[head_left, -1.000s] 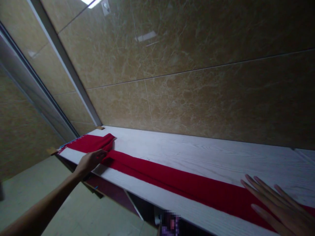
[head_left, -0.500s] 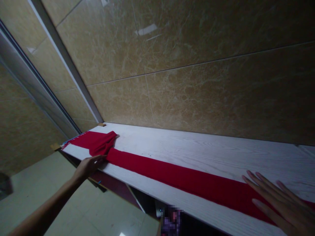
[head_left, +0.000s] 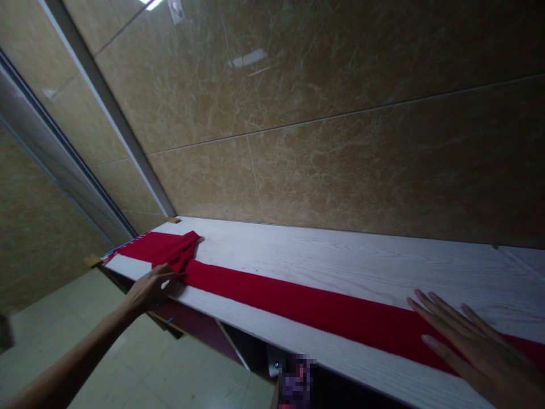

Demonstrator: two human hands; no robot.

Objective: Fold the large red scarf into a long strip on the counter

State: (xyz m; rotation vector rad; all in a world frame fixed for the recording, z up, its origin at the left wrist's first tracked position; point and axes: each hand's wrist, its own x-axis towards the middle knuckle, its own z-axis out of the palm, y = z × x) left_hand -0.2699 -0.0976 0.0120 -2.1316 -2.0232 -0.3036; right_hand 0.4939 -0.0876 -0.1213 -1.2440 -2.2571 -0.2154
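Note:
A long red cloth (head_left: 306,304) lies as a narrow strip along the white board-topped table (head_left: 264,241). At its left end it bunches into creased folds, then widens into a flat part reaching the far left edge. My left hand (head_left: 149,288) pinches the near edge of the cloth beside the bunched folds, thumb and fingers closed together. On the right, my right hand (head_left: 481,346) rests with fingers spread and stretched out over the strip, its fingertips passing the cloth's far edge. Part of the cloth is hidden under this hand.
A tan marble-patterned tiled wall (head_left: 332,153) rises behind the table. Small brown blocks (head_left: 93,260) sit at the table's left corners. Under the top, dark open shelves hold a pixelated purple item (head_left: 296,380). The pale tiled floor (head_left: 183,369) lies at lower left.
My left hand has raised its knuckles slightly while staying at the same edge of the cloth. The right hand appears a little further left, and the whole view has shifted slightly.

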